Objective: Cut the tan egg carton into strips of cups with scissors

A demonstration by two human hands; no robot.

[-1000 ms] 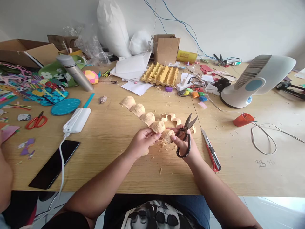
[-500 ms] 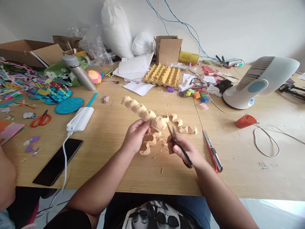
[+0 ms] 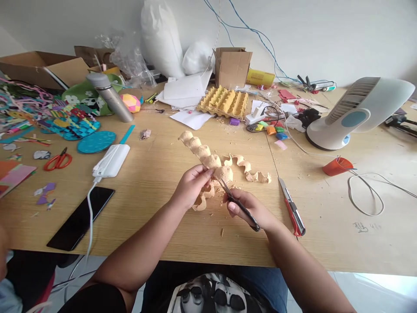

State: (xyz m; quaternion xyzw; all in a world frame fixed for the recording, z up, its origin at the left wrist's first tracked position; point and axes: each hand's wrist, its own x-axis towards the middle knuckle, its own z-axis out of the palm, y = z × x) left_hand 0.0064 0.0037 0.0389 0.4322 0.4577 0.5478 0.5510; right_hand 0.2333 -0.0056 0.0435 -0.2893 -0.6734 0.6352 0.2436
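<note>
A strip of egg carton (image 3: 202, 151), tan and bumpy with several cups in a row, is pinched near its close end by my left hand (image 3: 193, 184). My right hand (image 3: 249, 208) grips black-handled scissors (image 3: 241, 206), whose blades reach the underside edge of the nearest cup. Below the strip lies a curled carton offcut (image 3: 199, 202), partly hidden by my left hand. Another wavy offcut (image 3: 243, 163) rests just beyond the scissors, among small scattered crumbs.
Right of my hand lies a red utility knife (image 3: 292, 211). A white fan (image 3: 352, 113) and an orange cup (image 3: 338, 166) stand further right. To the left are a phone (image 3: 81, 219), a power bank (image 3: 111, 161) and red-handled scissors (image 3: 57, 161). A yellow egg tray (image 3: 223, 103) sits behind.
The scissors have moved left, and their blades have gone from apart from the carton strip to its nearest cup. My left hand has turned the strip slightly and shifted it right.
</note>
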